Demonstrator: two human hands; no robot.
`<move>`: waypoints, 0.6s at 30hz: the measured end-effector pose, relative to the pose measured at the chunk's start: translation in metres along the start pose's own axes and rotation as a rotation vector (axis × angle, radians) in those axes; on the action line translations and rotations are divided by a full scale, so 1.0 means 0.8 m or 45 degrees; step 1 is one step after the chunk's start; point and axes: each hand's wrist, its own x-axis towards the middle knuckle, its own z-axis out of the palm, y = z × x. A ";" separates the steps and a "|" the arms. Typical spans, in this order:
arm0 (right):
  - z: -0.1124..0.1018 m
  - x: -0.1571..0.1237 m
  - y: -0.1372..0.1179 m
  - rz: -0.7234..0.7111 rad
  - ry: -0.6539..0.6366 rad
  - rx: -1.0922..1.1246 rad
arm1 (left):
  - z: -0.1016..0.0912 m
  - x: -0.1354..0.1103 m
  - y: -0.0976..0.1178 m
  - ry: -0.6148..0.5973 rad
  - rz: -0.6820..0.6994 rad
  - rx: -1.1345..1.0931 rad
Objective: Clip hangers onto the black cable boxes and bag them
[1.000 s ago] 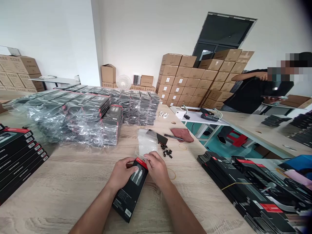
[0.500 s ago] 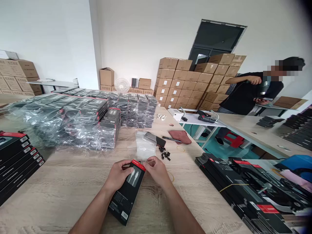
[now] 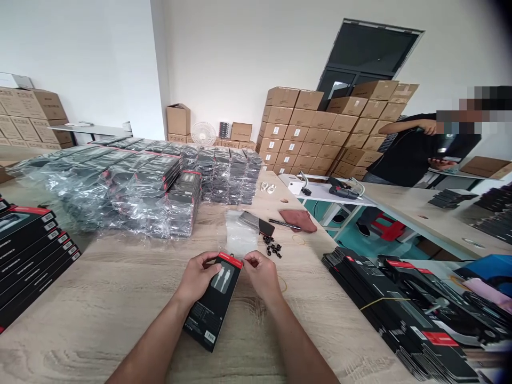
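A long black retail box (image 3: 214,301) with a red top edge and a white cable pictured on its front lies on the wooden table (image 3: 120,298). My left hand (image 3: 197,277) grips the box's upper left side, fingers curled round it. My right hand (image 3: 262,274) is closed at the box's top right corner, thumb and fingers pinched together at the red edge. Just beyond the hands lies a clear plastic bag (image 3: 240,234), with a small heap of black clips (image 3: 274,248) to its right.
Plastic-wrapped stacks of boxes (image 3: 132,186) fill the table's far left. More black boxes lie at the left edge (image 3: 32,250) and at the right (image 3: 400,309). A phone (image 3: 258,224), a pen and a reddish cloth (image 3: 298,220) lie beyond. A person in black (image 3: 416,152) stands by stacked cartons (image 3: 320,133).
The box and both hands stay in place; my right fingers have shifted slightly at the top corner. The view wobbled a little with my head.
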 end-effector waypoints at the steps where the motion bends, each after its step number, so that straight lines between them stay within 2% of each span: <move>1: 0.000 -0.001 0.001 -0.015 -0.029 -0.014 | 0.000 0.001 0.000 0.010 0.012 -0.009; 7: 0.003 -0.005 -0.003 -0.076 -0.106 -0.081 | 0.001 0.002 -0.003 0.025 0.035 0.000; 13: 0.004 -0.007 -0.019 -0.123 0.026 -0.079 | 0.000 0.003 -0.007 0.119 0.096 0.056; 16: 0.006 -0.009 -0.026 -0.160 0.042 0.044 | 0.000 0.004 -0.008 0.170 0.150 0.020; 18: 0.009 -0.011 -0.032 -0.086 0.018 0.260 | 0.002 0.002 -0.005 0.202 0.224 -0.029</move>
